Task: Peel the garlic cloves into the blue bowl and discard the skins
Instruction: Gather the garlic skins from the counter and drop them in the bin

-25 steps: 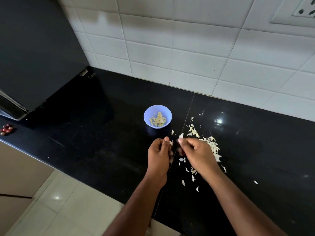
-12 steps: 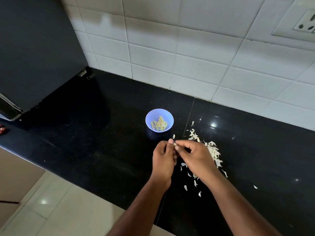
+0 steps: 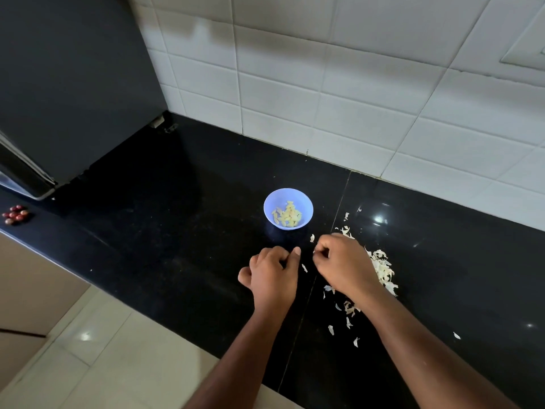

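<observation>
Both hands low over black table (image 3: 177, 231), side by side, small gap between. Left hand (image 3: 272, 278) knuckles up, fingers curled under, index tip poking toward 1 o'clock; contents hidden, cannot tell whether gripping anything. Right hand (image 3: 343, 261) curled too, fingertips bunched at its left edge, looks like pinching something tiny, maybe clove or skin scrap, too small to confirm.

Blue bowl (image 3: 269, 202) at 12 o'clock from left hand, roughly 11 o'clock from right, near but not touching either. Round, so no long axis; open top facing up, free approach from above. Left hand slightly nearer; right probably the one carrying, judging by pinch. Drop likely a short forward reach.

Peeled cloves (image 3: 287, 215) in bowl: pale yellow, small, heaped loosely on bottom, well below rim.

Skins (image 3: 382, 268) heaped at 3 o'clock of right hand, partly under wrist; white, papery, flaky. Loose bits scattered toward 6 o'clock alongside right forearm, one flake between hands, one just short of bowl. Not yet discarded.

Small red round things (image 3: 14, 215) far off at 9 o'clock, table edge.
</observation>
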`<state>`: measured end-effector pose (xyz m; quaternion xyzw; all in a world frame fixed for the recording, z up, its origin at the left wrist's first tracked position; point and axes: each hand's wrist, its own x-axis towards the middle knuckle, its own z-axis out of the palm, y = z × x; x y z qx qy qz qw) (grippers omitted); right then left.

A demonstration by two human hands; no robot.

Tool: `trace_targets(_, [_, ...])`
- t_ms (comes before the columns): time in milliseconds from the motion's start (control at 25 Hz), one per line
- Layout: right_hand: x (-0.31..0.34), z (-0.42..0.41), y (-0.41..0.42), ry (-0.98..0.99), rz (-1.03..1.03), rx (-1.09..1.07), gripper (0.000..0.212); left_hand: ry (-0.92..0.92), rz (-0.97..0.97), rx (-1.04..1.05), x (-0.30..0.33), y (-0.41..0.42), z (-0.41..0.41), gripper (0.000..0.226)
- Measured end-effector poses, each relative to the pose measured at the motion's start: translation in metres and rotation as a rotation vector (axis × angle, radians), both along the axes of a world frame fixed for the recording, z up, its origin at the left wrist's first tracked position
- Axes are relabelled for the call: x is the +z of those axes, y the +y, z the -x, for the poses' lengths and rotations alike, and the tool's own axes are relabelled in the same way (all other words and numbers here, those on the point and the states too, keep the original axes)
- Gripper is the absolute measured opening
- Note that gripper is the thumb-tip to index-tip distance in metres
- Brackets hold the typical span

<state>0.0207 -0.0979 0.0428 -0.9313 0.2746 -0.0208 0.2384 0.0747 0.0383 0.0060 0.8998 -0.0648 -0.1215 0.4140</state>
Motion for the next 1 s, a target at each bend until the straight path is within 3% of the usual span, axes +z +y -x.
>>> trace_targets(160, [-0.009, -0.009, 0.005, 0.175, 0.021, 0.128, 0.003, -0.007, 0.034, 0.101, -0.004, 0.000, -0.001, 0.011])
trace_targets(280, [-0.004, -0.011, -0.002, 0.053, -0.160, 0.043, 0.007, 0.083, 0.110, 0.183, 0.001, -0.003, -0.002, 0.014])
trace_targets(360, [-0.002, -0.010, -0.001, -0.029, -0.160, 0.040, 0.010, 0.191, 0.205, 0.234, 0.005, -0.005, -0.004, 0.017])
trace_targets(560, [-0.016, -0.005, -0.001, 0.124, -0.115, 0.103, 0.016, 0.271, 0.373, 0.216, 0.012, -0.005, -0.002, 0.015])
trace_targets(680, [-0.004, -0.004, 0.003, -0.139, -0.569, -0.070, 0.008, 0.372, 0.414, 0.134, 0.015, -0.006, -0.005, 0.020])
trace_targets(760, [0.004, 0.002, 0.013, -0.291, -0.837, -0.152, 0.008, 0.513, 0.557, 0.084, 0.021, -0.005, -0.003, 0.025])
trace_targets(840, [0.005, 0.007, 0.017, -0.371, -0.916, -0.208, 0.013, 0.604, 0.665, 0.093, 0.029, -0.004, -0.002, 0.024])
trace_targets(1000, [0.007, 0.016, 0.017, -0.464, -0.893, -0.264, 0.014, 0.690, 0.687, 0.107, 0.035, -0.008, -0.001, 0.021])
